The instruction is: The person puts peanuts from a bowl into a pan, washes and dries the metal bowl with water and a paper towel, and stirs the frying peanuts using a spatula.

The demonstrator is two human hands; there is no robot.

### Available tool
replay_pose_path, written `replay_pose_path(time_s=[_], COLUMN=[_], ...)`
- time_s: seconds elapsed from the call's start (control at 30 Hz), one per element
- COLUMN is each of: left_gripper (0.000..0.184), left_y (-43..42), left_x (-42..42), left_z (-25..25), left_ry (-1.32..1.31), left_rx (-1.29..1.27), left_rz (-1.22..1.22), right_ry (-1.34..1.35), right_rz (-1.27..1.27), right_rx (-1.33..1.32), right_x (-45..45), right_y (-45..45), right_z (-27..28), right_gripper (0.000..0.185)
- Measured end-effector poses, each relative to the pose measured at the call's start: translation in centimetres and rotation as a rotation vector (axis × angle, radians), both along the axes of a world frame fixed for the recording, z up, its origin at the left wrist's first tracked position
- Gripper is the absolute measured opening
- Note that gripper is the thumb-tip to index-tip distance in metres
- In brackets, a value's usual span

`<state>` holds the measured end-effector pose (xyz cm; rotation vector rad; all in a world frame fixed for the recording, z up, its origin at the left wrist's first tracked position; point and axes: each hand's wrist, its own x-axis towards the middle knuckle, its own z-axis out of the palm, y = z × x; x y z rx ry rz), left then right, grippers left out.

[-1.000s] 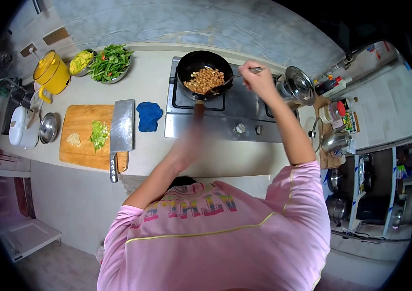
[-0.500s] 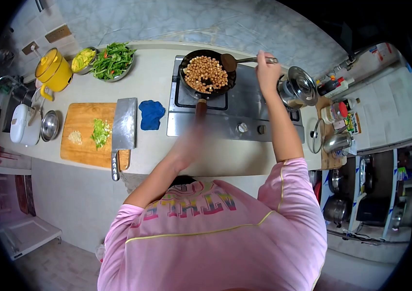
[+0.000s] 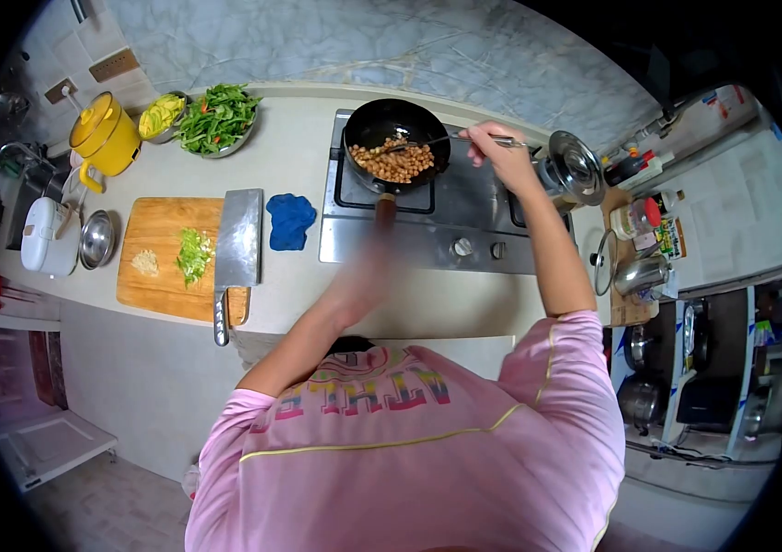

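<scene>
A black wok (image 3: 389,115) sits on the left burner, with many small browned pieces (image 3: 400,166) gathered in its near half. The wok's wooden handle (image 3: 385,213) points toward me, and my left hand (image 3: 360,283) is closed round its near end, blurred. My right hand (image 3: 499,152) is shut on the metal handle of a spatula (image 3: 507,141), to the right of the wok. The spatula's blade reaches in among the pieces and is partly hidden by them.
Left of the stove (image 3: 428,241) lie a blue cloth (image 3: 291,222), a cleaver (image 3: 240,241) and a cutting board (image 3: 147,285) with chopped greens. Bowls of vegetables (image 3: 218,120) and a yellow pot (image 3: 104,135) stand behind. A lidded steel pot (image 3: 575,170) stands at right.
My right hand has moved left, bringing the spatula from the wok's right rim down into the pieces. The pieces have gathered toward the near side, baring the far wall. My left hand stays at the handle.
</scene>
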<state>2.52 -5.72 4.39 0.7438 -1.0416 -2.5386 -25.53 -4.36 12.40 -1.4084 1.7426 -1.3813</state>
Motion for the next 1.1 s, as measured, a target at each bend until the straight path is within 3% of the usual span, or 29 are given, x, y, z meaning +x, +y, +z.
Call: replay_pose_path(time_s=[0.07,0.13,0.2,0.3,0.4,0.5,0.6,0.63,0.73,0.83,0.97,1.07,1.1], left_gripper=[0.028,0.028,0.028,0.028,0.028,0.028,0.027,0.027,0.027,0.026,0.026,0.026,0.026], left_y=[-0.1,-0.1,0.0,0.1,0.0,0.0,-0.2,-0.4,-0.3,-0.2,-0.3,-0.4,-0.4], left_x=[0.0,0.0,-0.1,-0.2,-0.3,-0.3,-0.1,-0.1,0.1,0.0,0.0,0.1,0.2], left_z=[0.2,0.5,0.4,0.2,0.5,-0.6,-2.0,-2.1,-1.6,-1.1,-1.6,-1.8,-1.9], left_ry=[0.005,-0.036,-0.032,-0.043,-0.063,-0.055,-0.045,-0.04,-0.025,-0.068,-0.018,-0.029,-0.033], left_rx=[-0.047,0.111,0.115,0.175,0.21,0.2,0.245,0.27,0.297,0.069,0.288,0.293,0.288], left_rz=[-0.016,-0.034,-0.027,-0.002,0.004,0.012,0.031,0.041,0.042,-0.011,0.025,0.035,0.038], right_ry=[0.06,0.105,0.08,0.022,-0.061,0.321,0.186,0.075,-0.105,-0.104,-0.443,-0.713,-0.647], right_rz=[0.0,-0.02,-0.032,-0.05,-0.083,-0.142,-0.259,-0.343,-0.416,-0.487,-0.6,-0.389,-0.278], right_rx=[0.008,0.017,0.046,0.168,0.109,-0.117,-0.253,-0.123,-0.212,-0.273,-0.321,-0.13,-0.091], right_x=[0.2,0.5,1.0,2.2,3.9,4.3,2.7,3.1,0.7,-2.5,-3.7,-3.8,-3.5], right_y=[1.4,2.1,2.0,0.8,-1.2,-2.4,-2.8,-2.0,-1.3,-2.9,-7.7,-9.1,-8.8], right_z=[1.7,2.9,3.3,2.7,-1.0,-4.5,-6.5,-4.4,-1.6,-2.0,-5.2,-6.8,-6.6], right_gripper=[0.022,0.022,0.022,0.021,0.021,0.019,0.019,0.018,0.021,0.02,0.018,0.021,0.024])
